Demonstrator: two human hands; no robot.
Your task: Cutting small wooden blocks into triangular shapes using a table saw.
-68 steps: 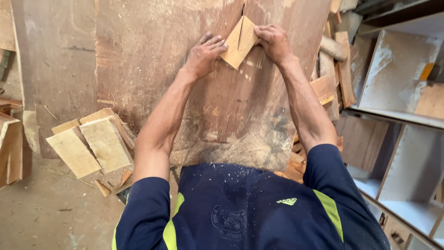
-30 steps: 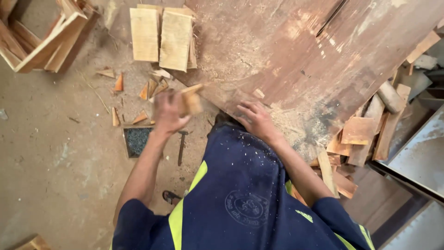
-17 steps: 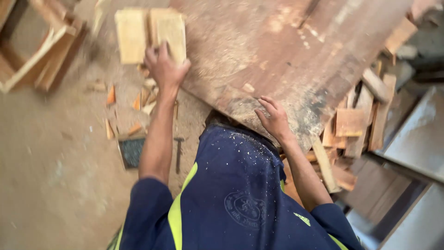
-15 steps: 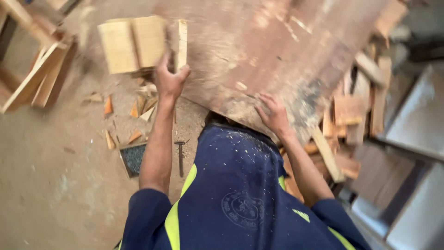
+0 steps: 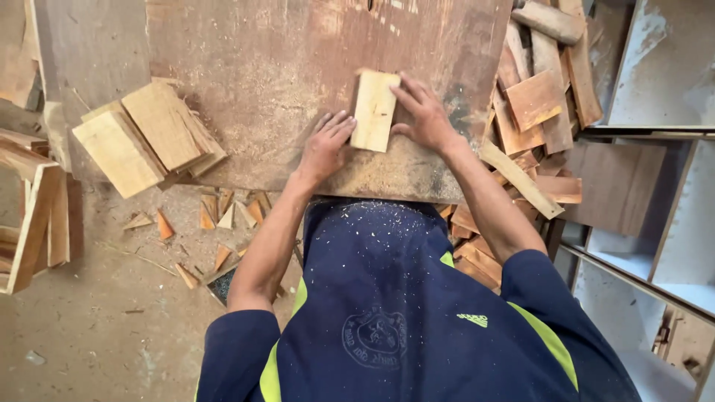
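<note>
A pale rectangular wood block (image 5: 375,110) lies flat on the worn brown table top (image 5: 298,82), close to its near edge. My left hand (image 5: 325,146) rests against the block's left side with fingers spread on the table. My right hand (image 5: 421,112) presses on the block's right edge, fingers laid over it. Sawdust covers the table around the block.
A stack of similar pale blocks (image 5: 145,138) sits at the table's left corner. Small triangular offcuts (image 5: 216,219) litter the floor below. A pile of reddish wood scraps (image 5: 536,112) lies to the right, beside grey shelving (image 5: 655,186). A wooden frame (image 5: 33,216) stands at far left.
My left hand took a block from the stack at the left and brought it to the table's middle. My right hand moved from the table edge onto that block. The view swung back.
</note>
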